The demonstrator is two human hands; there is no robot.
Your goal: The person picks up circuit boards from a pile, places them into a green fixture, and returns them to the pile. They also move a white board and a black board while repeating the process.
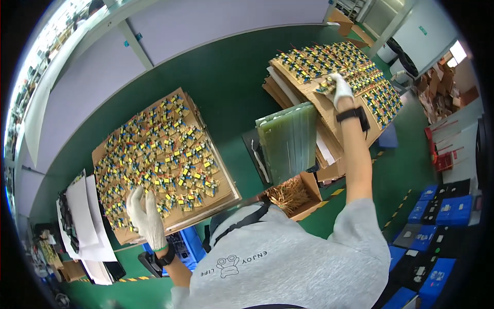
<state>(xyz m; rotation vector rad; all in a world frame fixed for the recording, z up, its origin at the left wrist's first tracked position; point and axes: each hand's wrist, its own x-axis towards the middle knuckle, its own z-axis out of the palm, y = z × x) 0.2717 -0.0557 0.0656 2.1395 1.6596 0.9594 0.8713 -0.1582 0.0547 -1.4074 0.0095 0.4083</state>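
Small circuit boards (175,152) with yellow, blue and black parts cover the left cardboard sheet (226,190). My left hand (144,213), in a white knitted glove, is over the near edge of these boards with its fingers apart and nothing visibly held. On the right, a higher cardboard stack (327,116) bears more such boards (355,56) in tight rows. My right hand (342,88), also gloved, reaches to its near left side, fingers closed at a circuit board (325,86) at the end of a row. The fingertips are partly hidden.
Greenish translucent sheets (288,141) stand upright between the stacks on the green table (221,77). Below them is a carton (309,193) of thin tan pieces. White sheets (87,216) lie at the far left. Blue and black trays (432,226) sit at the lower right.
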